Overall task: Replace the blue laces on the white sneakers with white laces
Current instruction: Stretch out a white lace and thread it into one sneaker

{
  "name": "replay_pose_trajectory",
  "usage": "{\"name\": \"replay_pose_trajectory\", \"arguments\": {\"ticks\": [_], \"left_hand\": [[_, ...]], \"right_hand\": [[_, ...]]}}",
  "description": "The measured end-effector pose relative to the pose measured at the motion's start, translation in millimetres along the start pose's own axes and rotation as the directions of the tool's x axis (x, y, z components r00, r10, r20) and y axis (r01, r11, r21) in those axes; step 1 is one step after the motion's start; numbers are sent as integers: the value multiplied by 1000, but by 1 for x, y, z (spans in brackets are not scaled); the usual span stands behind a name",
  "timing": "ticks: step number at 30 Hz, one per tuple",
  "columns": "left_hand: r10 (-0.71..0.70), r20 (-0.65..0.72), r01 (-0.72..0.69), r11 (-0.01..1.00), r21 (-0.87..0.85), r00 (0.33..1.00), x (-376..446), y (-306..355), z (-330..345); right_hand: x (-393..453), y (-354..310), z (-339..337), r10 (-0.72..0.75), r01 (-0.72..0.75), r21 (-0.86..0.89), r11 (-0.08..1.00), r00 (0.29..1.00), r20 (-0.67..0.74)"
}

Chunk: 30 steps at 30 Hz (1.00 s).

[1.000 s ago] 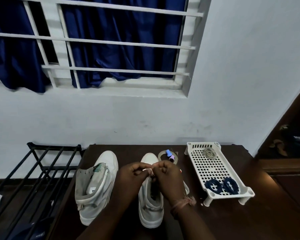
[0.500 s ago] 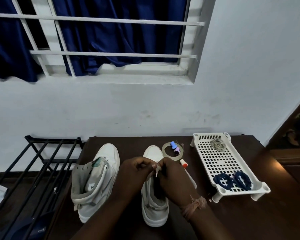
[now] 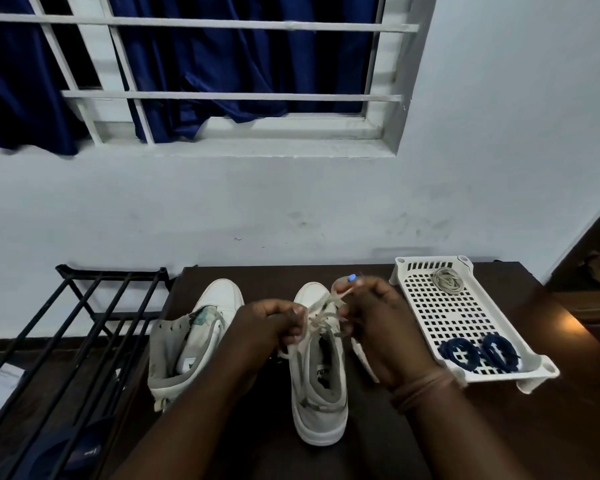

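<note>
Two white sneakers stand on the dark table [image 3: 499,427]. The left sneaker [image 3: 194,341] has no lace and gapes open. A white lace [image 3: 321,315] runs through the right sneaker [image 3: 321,386]. My left hand [image 3: 271,327] pinches one strand of that lace beside the tongue. My right hand [image 3: 371,317] pinches the other strand and holds it up and to the right. Two coiled blue laces [image 3: 478,351] lie at the near end of the white tray [image 3: 465,320], and a coiled white lace [image 3: 447,280] lies at its far end.
A black metal rack [image 3: 84,334] stands left of the table. A small blue-tipped object [image 3: 351,278] shows behind my right hand. A wall and a barred window with a blue curtain [image 3: 222,64] rise behind the table.
My hands have drawn apart, the right one lifting its lace strand up and right, so the lace now stretches between them. The head view has tilted slightly.
</note>
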<state>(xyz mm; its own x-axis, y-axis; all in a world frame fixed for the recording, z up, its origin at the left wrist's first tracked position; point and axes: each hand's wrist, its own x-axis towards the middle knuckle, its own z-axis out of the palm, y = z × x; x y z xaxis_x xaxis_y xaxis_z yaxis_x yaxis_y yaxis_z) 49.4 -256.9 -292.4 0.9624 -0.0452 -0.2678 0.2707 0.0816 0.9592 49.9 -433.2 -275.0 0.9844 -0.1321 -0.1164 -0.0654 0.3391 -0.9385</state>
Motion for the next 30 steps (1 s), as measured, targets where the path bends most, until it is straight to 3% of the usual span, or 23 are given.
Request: {"name": "replay_pose_trajectory", "arguments": {"ticks": [2,4,5,7,8,9,11,12,13,14,15,17,19,21,23,24,27,30], "left_hand": [[-20,-41,11,981,-195,999,1,5,-7],[-59,-42,31,870,-493,997,4,9,-16],[-71,-5,53,786,-616,997,4,12,-19],[-74,63,96,644,-759,995,2,15,-25],[-78,65,99,601,-793,995,2,16,-26],[-77,45,81,571,-817,996,3,16,-28],[-86,-29,25,571,-820,996,7,15,-32],[-90,-75,0,636,-771,993,10,14,-33],[-72,-135,-33,763,-646,988,12,12,-34],[-15,-205,-73,909,-411,979,13,9,-34],[79,-247,-108,988,-108,966,12,5,-32],[252,-212,-157,910,383,944,6,0,-24],[262,-102,-154,794,589,960,3,-5,-16],[142,-91,-34,697,717,986,3,-11,-14],[20,-81,52,612,789,997,5,-17,-17],[-26,-55,60,601,797,998,4,-18,-19],[-72,20,38,716,697,997,-2,-14,-19],[-15,-75,56,808,587,997,2,-7,-19]], "right_hand": [[6,-13,-7,152,-139,281,950,988,-25],[12,-21,-21,233,-213,334,918,972,-20],[15,-22,-27,254,-240,277,930,967,-13],[17,-21,-39,193,-197,-97,976,980,-45],[16,-21,-45,83,-102,-378,920,994,-67],[15,-22,-51,-58,11,-630,777,997,-55],[13,-26,-57,-216,131,-903,409,975,44],[10,-27,-58,-192,134,-949,284,978,81],[9,-27,-59,-129,122,-973,196,987,98],[9,-25,-60,-62,108,-984,141,993,100],[9,-22,-60,4,100,-989,113,995,101],[8,-15,-58,131,110,-990,86,984,121],[5,-12,-56,260,144,-988,64,953,156],[3,-13,-55,344,171,-984,55,922,179],[4,-17,-55,400,195,-978,75,893,208],[4,-20,-54,405,186,-971,151,884,233],[8,-27,-54,255,23,-782,623,939,230],[14,-35,-53,103,-89,-348,933,994,24]]}}
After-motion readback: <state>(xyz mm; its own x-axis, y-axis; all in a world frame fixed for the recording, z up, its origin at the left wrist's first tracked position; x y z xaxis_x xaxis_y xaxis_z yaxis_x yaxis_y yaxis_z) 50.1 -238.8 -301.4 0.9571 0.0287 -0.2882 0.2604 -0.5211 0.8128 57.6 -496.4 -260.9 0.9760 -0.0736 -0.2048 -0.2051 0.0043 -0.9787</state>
